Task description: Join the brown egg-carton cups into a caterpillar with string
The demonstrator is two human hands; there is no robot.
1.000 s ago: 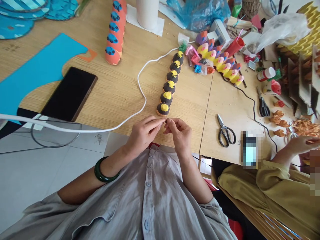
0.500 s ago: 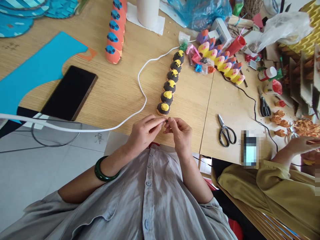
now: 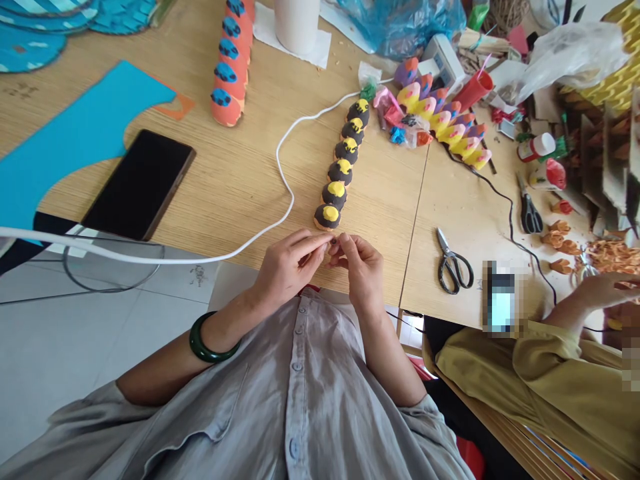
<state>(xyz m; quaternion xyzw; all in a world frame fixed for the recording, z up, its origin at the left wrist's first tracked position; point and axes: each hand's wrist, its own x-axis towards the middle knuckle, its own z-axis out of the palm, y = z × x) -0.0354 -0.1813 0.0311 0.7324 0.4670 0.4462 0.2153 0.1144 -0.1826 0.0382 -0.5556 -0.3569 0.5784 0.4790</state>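
At the table's front edge, my left hand (image 3: 291, 263) and my right hand (image 3: 363, 268) meet fingertip to fingertip. Between their pinched fingers is a tiny dark piece (image 3: 333, 241), perhaps clay, mostly covered by the fingers. Just beyond the fingertips begins a row of dark rounded pieces (image 3: 337, 194) topped with yellow. The nearer tops are plain yellow blobs; those farther off carry small dark marks on the yellow.
A white cable (image 3: 283, 167) curves left of the row. A black phone (image 3: 141, 183) and blue sheet (image 3: 85, 127) lie left; orange pieces (image 3: 231, 100) with blue patches stand behind. Scissors (image 3: 453, 263) lie right. A co-worker's hand (image 3: 607, 291) is at far right.
Both hands stay in nearly the same place, with only a slight shift of the fingertips around the tiny dark piece. The row on the table is unchanged.
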